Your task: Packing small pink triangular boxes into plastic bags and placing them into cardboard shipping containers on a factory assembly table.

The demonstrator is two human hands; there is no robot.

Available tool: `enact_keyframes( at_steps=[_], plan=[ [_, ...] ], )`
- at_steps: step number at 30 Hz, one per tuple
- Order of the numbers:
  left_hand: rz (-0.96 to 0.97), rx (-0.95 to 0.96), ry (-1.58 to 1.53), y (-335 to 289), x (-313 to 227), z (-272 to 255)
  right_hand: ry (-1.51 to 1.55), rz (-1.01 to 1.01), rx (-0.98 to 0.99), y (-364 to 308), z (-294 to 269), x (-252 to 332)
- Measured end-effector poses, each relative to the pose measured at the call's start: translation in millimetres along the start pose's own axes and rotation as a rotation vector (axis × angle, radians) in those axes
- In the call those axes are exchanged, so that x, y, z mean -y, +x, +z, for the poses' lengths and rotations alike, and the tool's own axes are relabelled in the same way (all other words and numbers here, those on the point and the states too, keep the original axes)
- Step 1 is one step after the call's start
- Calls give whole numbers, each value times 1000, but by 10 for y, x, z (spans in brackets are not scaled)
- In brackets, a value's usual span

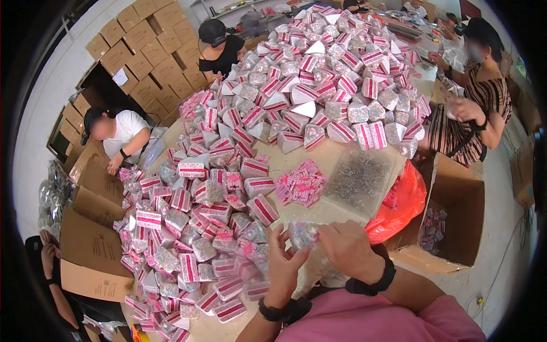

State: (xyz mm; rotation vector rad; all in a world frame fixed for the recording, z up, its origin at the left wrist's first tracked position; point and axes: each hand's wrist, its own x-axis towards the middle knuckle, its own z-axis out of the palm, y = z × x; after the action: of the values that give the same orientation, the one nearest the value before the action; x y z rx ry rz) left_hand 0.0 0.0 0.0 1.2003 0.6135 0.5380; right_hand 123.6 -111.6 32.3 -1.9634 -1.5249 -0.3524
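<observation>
A small wedge-shaped block, speckled in glittery pastel colours, was up between the person's two hands, above the near edge of the pale flat bench. The fingers of the right hand were curled together, pinching the block at its right side. The thumb and index finger of the left hand stood parted at its left side; how firmly they pressed could not be told. To the left spread a large heap of pink-and-white striped cake-slice wedges. Beyond the hands lay a loose pile of small flat pink printed pieces, just beside a shallow clear tray of small metal pieces. Right of the tray bulged a glossy red-orange plastic bag, near an open brown cardboard box.
</observation>
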Motion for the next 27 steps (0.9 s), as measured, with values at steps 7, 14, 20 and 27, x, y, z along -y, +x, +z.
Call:
enact_keyframes(
  at_steps=[7,14,20,27],
  plan=[
    [109,-112,-138,-12,150,75,177,58,-69,21,42,-8],
    [9,123,-610,1,30,100,494,226,-3,26,16,43],
    [71,-14,-410,-7,39,129,466,218,18,61,-18,56],
    [110,-78,-323,-10,43,164,460,240,26,54,-12,41]
  ],
)
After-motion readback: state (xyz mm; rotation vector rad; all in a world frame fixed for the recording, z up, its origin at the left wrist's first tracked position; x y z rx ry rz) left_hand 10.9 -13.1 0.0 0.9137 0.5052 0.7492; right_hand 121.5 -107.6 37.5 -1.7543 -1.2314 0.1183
